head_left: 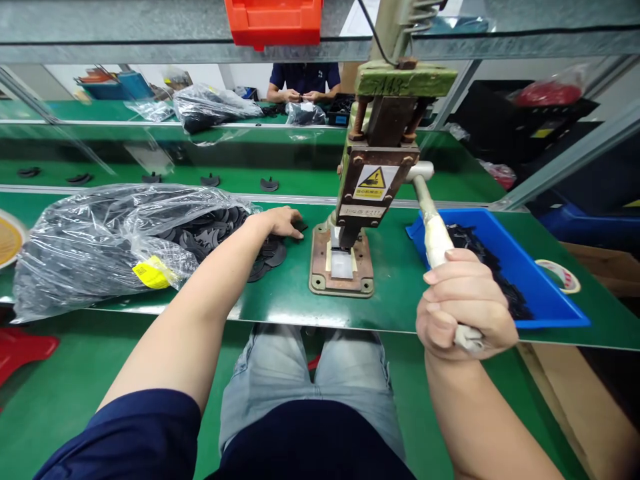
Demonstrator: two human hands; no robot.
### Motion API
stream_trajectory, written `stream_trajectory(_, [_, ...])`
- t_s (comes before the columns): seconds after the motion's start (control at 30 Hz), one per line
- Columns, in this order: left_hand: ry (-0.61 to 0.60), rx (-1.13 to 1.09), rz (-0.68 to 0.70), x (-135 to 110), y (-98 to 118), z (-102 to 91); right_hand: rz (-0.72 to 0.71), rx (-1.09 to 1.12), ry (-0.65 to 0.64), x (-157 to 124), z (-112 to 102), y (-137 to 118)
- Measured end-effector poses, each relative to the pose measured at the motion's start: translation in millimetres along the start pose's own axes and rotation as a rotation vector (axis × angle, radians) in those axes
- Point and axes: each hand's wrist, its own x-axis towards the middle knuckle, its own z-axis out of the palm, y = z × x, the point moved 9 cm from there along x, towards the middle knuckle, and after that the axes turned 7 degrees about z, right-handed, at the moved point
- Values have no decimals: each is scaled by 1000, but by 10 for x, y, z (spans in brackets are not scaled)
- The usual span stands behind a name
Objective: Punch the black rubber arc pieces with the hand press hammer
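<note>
My left hand (281, 221) is over the right end of a pile of flat black curved pieces (267, 260), palm down. One dark piece (301, 226) shows between its thumb and fingers, partly hidden by them. The pile spills from a clear plastic bag (95, 233) with a yellow label. My right hand (465, 303) is wrapped round the tape-covered lever (436, 233) of a hand press (373, 173). Below the press's ram, a small whitish block (342, 265) sits on the brown base plate (341, 287).
A blue bin (560, 310) holding black pieces stands right of the press, beside a tape roll (559, 276). Several black pieces (269, 184) lie spaced along the green strip behind. A red-orange bin (275, 23) hangs overhead. Across the bench a person (305, 80) handles something small.
</note>
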Motion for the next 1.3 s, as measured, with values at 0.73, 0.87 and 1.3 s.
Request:
stream_trajectory(0.73, [100,-973,114,-523,1141,398,-16,23,45,-14,29,2])
stream_trajectory(0.87, [90,-1048,105,-426,1272,426,-16,26,19,-17,39,4])
stream_trajectory(1.3, [123,-1024,116,-434,1204,383,-38,34,55,-24,28,14])
